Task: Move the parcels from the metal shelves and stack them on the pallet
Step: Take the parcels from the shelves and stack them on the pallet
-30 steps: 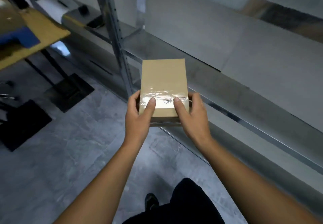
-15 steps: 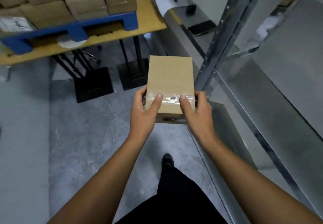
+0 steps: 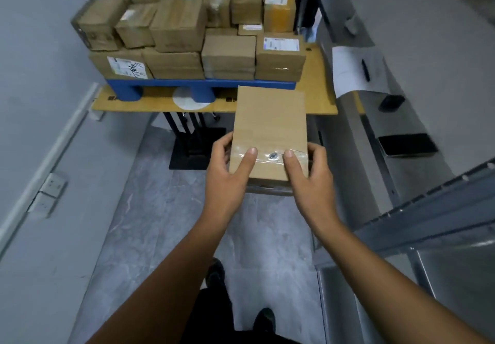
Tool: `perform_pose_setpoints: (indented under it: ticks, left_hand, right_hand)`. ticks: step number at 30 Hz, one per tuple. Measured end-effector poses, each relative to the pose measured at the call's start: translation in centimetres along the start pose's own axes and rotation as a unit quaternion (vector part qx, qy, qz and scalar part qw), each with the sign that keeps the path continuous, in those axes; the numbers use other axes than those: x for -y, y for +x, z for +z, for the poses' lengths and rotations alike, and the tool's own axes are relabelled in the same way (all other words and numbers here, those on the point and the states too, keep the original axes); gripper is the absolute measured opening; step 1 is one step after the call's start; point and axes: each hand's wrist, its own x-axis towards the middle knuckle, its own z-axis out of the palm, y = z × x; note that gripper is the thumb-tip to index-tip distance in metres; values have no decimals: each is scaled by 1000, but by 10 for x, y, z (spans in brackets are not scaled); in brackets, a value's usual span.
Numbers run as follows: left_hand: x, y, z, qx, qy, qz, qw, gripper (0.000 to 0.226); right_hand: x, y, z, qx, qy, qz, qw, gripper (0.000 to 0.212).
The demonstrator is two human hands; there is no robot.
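Observation:
I carry a flat brown cardboard parcel (image 3: 270,126) with a strip of clear tape across its near end. My left hand (image 3: 227,166) grips its left near corner, thumb on top. My right hand (image 3: 308,172) grips the right near corner the same way. Ahead, a blue pallet (image 3: 203,86) sits on a yellow table (image 3: 318,94), and several taped brown parcels (image 3: 187,32) are stacked on it in two layers. The metal shelves (image 3: 434,209) run along my right side.
A grey wall with sockets (image 3: 51,185) closes the left side. The table's black legs and base (image 3: 192,150) stand on the grey floor ahead. On the shelf to the right lie a paper sheet with a pen (image 3: 353,67) and a dark phone (image 3: 407,145).
I have turned left, away from the shelf, and the pallet stack has come into full view straight ahead. Both hands keep the same hold on the parcel.

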Motion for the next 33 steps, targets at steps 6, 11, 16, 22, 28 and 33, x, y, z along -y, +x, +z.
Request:
perform_pose_setpoints:
  ticks: [6,11,16,22,28,33]
  left_hand:
    - [4,111,-16,-24,-13,6,1000,47]
    - [0,216,-22,-8,-4,14,1000,46]
    - [-3,311,-27,-3,14,13,1000,50]
    - [-3,394,-18,-24,81,41,996,63]
    - [5,473,-9,-53,201,110,972,73]
    - [11,518,1,-65,252,101,960,77]
  right_hand:
    - [20,101,60,31,-2,-34,999,54]
    - [36,190,109,18,-4,-34,999,52]
    - [55,272,149,5,-15,-30,999,40]
    - [63,346,182,5,-8,1,1000,46]
    - [54,419,205,24,-7,15,1000,26]
    - [40,471,228,34,-35,33,998,56]
